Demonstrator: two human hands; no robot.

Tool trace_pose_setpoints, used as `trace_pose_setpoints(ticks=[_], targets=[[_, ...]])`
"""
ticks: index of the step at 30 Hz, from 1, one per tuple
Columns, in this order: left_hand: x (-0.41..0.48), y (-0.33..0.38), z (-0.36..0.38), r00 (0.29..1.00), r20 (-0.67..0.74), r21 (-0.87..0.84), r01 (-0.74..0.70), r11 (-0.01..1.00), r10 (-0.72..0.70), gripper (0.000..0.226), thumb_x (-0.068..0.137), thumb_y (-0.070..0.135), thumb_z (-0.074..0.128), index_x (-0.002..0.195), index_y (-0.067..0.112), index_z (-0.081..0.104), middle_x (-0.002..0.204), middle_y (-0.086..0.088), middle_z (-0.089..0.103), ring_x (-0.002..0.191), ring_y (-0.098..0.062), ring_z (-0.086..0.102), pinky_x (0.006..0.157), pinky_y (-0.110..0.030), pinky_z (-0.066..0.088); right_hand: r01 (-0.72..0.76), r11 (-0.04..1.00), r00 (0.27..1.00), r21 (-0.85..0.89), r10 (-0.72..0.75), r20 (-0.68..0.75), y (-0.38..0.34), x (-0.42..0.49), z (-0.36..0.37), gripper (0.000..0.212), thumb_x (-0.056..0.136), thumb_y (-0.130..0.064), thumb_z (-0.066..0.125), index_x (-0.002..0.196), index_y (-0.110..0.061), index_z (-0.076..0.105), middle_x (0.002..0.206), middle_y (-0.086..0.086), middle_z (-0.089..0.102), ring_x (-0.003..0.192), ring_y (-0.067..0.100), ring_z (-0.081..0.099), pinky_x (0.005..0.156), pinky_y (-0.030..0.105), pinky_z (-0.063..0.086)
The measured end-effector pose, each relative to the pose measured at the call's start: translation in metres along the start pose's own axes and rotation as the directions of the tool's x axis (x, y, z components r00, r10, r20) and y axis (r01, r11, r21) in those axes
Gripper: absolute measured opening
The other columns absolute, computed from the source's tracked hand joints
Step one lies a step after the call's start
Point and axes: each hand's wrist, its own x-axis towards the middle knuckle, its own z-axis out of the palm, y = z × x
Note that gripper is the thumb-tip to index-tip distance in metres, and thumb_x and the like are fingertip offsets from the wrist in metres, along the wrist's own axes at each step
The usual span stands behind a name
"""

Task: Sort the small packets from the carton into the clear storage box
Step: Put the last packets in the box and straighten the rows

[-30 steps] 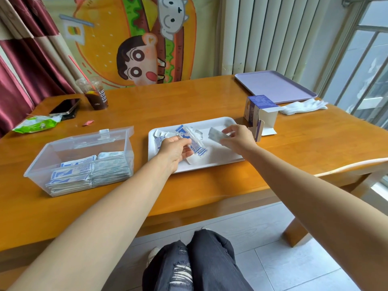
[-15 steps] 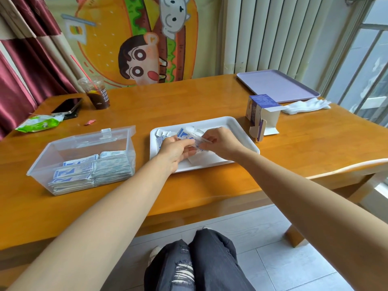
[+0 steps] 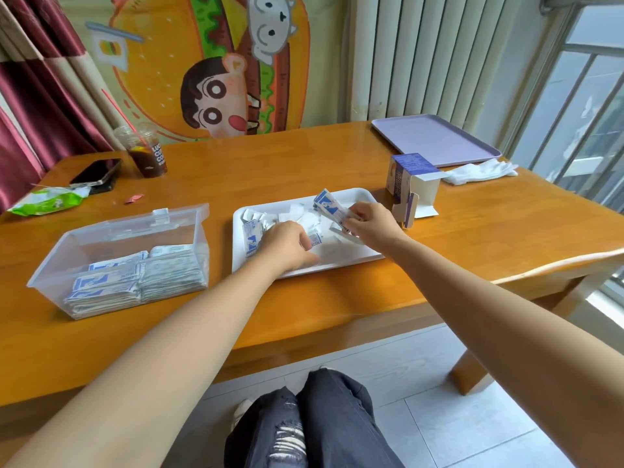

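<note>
Holding a bundle of packets (image 3: 329, 207) in my right hand (image 3: 371, 226), I have the thumb and fingers closed round its near end. The bundle sticks out tilted above the far right part of the white tray (image 3: 341, 260). My left hand (image 3: 287, 246) is on the middle of the same tray with the fingers curled down. One small packet (image 3: 315, 238) shows just at the fingertips, but I cannot tell if I pinch it or only touch it. More loose packets (image 3: 251, 236) lie on the tray, mostly in its left and far part, some with blue print up and some plain white.

The clear storage box (image 3: 84, 244) stands on the table (image 3: 472, 238) to the left of the tray, near it but apart, and its lid (image 3: 182, 214) is raised at the far side. Inside, stacked packets (image 3: 135, 282) sit against the near wall in two piles side by side. The carton (image 3: 410, 182) stands upright just beside the far right corner of the tray, with its flaps open; what is inside I cannot see. Behind it lies a purple tray (image 3: 435, 140), with a white cloth (image 3: 479, 171) at its near edge.
</note>
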Motion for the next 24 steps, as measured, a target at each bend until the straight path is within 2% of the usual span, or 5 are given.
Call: trace_pose_setpoints(ticks=[4,9,15,19,24], targets=[[0.003,0.002,0.001,0.999,0.003,-0.11,0.043,0.993,-0.043,0.014,0.071,0.019,0.077,0.073,0.022,0.064,0.077,0.005,0.066,0.082,-0.02,0.066,0.076,-0.031,0.055,-0.035,0.993,0.999,0.115,0.034,0.015,0.007,0.0,-0.003,0.018,0.087,-0.015,0.055,0.097,-0.007,0.068,0.091,0.008,0.068,0.076,0.019,0.058,0.06,0.029,0.042],[0.001,-0.001,0.0,0.974,-0.21,-0.042,-0.099,0.994,0.089,0.021,0.073,0.012,0.072,0.062,0.026,0.06,0.079,0.007,0.065,0.082,-0.017,0.06,0.068,-0.028,0.046,-0.145,0.921,0.989,0.36,0.128,0.072,0.0,-0.002,-0.009,0.022,0.09,-0.012,0.049,0.107,-0.005,0.063,0.085,0.006,0.064,0.072,0.012,0.053,0.06,0.023,0.04],[-0.001,-0.005,-0.004,0.814,-0.43,0.224,-0.324,0.919,0.391,0.017,0.068,0.005,0.078,0.067,0.016,0.066,0.083,0.002,0.05,0.088,-0.021,0.052,0.059,-0.031,0.039,-0.36,0.761,0.919,0.54,0.192,0.343,-0.009,-0.002,-0.007,0.016,0.09,-0.007,0.043,0.098,-0.011,0.057,0.097,0.01,0.068,0.084,0.015,0.063,0.073,0.026,0.047],[0.0,-0.005,-0.005,0.758,-0.482,0.239,-0.369,0.898,0.44,0.021,0.063,0.002,0.08,0.063,0.015,0.064,0.081,-0.002,0.052,0.082,-0.024,0.053,0.053,-0.031,0.04,-0.377,0.771,0.894,0.513,0.156,0.421,-0.011,-0.004,-0.004,0.014,0.091,-0.004,0.047,0.096,-0.003,0.061,0.096,0.017,0.065,0.081,0.02,0.062,0.064,0.023,0.048],[0.002,0.001,-0.001,0.835,-0.439,0.147,-0.298,0.943,0.332,0.017,0.074,0.017,0.077,0.085,0.018,0.065,0.094,-0.002,0.052,0.096,-0.021,0.051,0.069,-0.038,0.046,-0.173,0.874,0.978,0.453,0.098,0.183,-0.006,-0.002,-0.005,0.008,0.088,-0.005,0.061,0.081,-0.006,0.064,0.08,0.016,0.063,0.067,0.018,0.054,0.06,0.023,0.043]])
